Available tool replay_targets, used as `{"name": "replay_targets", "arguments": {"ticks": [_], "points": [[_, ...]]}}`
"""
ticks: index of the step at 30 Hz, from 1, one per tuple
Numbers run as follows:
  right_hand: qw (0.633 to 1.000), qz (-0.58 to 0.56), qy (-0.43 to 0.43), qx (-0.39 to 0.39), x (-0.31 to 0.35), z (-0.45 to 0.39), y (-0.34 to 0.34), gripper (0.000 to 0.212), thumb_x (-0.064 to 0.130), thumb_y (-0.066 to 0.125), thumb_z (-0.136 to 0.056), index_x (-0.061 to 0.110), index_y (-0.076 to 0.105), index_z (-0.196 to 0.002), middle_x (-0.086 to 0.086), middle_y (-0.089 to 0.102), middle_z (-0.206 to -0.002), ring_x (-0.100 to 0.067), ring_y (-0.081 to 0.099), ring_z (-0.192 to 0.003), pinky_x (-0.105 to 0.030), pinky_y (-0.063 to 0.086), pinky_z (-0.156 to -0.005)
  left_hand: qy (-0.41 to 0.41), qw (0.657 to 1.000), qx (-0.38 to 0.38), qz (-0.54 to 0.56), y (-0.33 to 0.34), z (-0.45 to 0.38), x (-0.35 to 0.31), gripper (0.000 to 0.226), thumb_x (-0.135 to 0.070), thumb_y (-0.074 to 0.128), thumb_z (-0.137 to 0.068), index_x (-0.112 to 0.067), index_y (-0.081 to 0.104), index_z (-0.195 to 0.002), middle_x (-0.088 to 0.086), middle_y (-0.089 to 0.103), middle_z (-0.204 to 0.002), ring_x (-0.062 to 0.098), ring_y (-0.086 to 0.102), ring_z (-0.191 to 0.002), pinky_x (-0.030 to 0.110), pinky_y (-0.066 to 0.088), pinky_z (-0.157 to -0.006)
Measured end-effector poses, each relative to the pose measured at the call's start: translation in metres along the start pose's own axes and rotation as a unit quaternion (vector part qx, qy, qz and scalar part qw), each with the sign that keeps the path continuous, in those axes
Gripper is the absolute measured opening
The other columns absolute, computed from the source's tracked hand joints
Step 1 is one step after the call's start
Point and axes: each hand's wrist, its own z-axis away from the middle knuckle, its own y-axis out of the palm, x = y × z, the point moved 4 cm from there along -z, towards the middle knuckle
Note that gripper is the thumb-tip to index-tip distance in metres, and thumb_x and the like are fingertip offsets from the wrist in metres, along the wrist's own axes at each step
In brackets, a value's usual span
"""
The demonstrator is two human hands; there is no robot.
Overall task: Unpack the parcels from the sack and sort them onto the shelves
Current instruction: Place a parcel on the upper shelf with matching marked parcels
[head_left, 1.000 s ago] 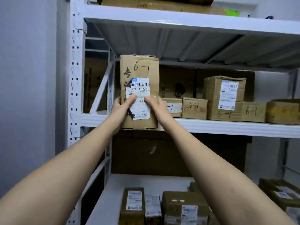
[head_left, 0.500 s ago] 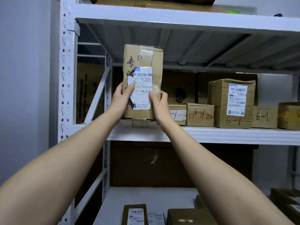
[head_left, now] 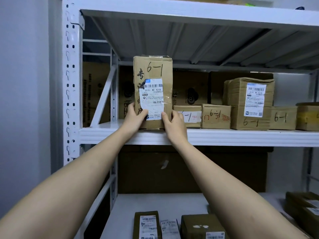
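A tall cardboard parcel [head_left: 153,69] marked "6-1", with a white shipping label, stands upright on the middle shelf [head_left: 224,137] at its left end. My left hand [head_left: 133,118] grips its lower left edge. My right hand [head_left: 173,119] grips its lower right edge. Its base rests on the shelf board beside a row of other "6-1" boxes [head_left: 215,116]. The sack is not in view.
A stacked pair of labelled boxes [head_left: 250,102] and more boxes stand to the right on the same shelf. The white upright post [head_left: 70,83] is at the left. Several parcels [head_left: 146,225] lie on the lower shelf. A large dark carton [head_left: 189,169] sits behind them.
The parcel was held up above the shelf edge half a second ago; now it has come down and back, standing on the shelf. Both hands have slid lower on it.
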Motion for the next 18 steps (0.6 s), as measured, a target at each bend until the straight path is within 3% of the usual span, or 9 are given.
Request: {"name": "replay_targets", "arguments": {"ticks": [3,5,11,16,18], "points": [[0.996,0.077,0.025,-0.047,-0.004,0.001,-0.005,0.054,0.057,0.042,-0.093,0.019,0.054,-0.128,0.001,0.054,-0.131,-0.02,0.052,-0.117,-0.042,0.037,-0.1,0.009,0.999,-0.011,-0.048,0.001,0.0,0.003,0.066,-0.032,0.057,-0.093,-0.013,0.022,-0.146,0.002,0.045,-0.141,0.009,0.045,-0.114,0.022,0.034,-0.091],[0.992,0.098,0.04,-0.064,-0.005,-0.001,-0.008,0.051,0.059,0.045,-0.09,0.021,0.057,-0.122,0.004,0.059,-0.125,-0.018,0.055,-0.113,-0.04,0.035,-0.096,0.01,0.997,-0.018,-0.079,0.002,-0.002,0.004,0.066,-0.036,0.056,-0.093,-0.014,0.023,-0.146,0.001,0.047,-0.139,0.009,0.045,-0.11,0.022,0.033,-0.088],[0.984,0.144,0.076,-0.07,-0.009,-0.005,-0.01,0.04,0.055,0.052,-0.088,0.021,0.06,-0.108,0.004,0.065,-0.11,-0.019,0.059,-0.103,-0.035,0.033,-0.087,-0.012,0.987,-0.006,-0.159,0.007,-0.012,0.009,0.066,-0.041,0.053,-0.093,-0.015,0.024,-0.146,0.003,0.051,-0.138,0.023,0.051,-0.122,0.031,0.041,-0.092],[0.979,0.172,0.086,-0.071,-0.01,-0.011,-0.012,0.029,0.048,0.058,-0.088,0.022,0.06,-0.1,0.001,0.068,-0.102,-0.022,0.062,-0.099,-0.035,0.042,-0.09,-0.048,0.968,-0.01,-0.245,0.012,-0.021,0.014,0.061,-0.042,0.048,-0.094,-0.012,0.026,-0.143,0.008,0.053,-0.134,0.03,0.054,-0.116,0.036,0.045,-0.089],[0.977,0.177,0.092,-0.073,-0.01,-0.013,-0.011,0.026,0.046,0.059,-0.088,0.022,0.059,-0.097,0.0,0.069,-0.1,-0.023,0.062,-0.098,-0.036,0.045,-0.09,-0.06,0.959,-0.013,-0.276,0.014,-0.025,0.015,0.059,-0.042,0.047,-0.095,-0.009,0.028,-0.14,0.011,0.054,-0.131,0.031,0.055,-0.111,0.034,0.043,-0.08]]}}
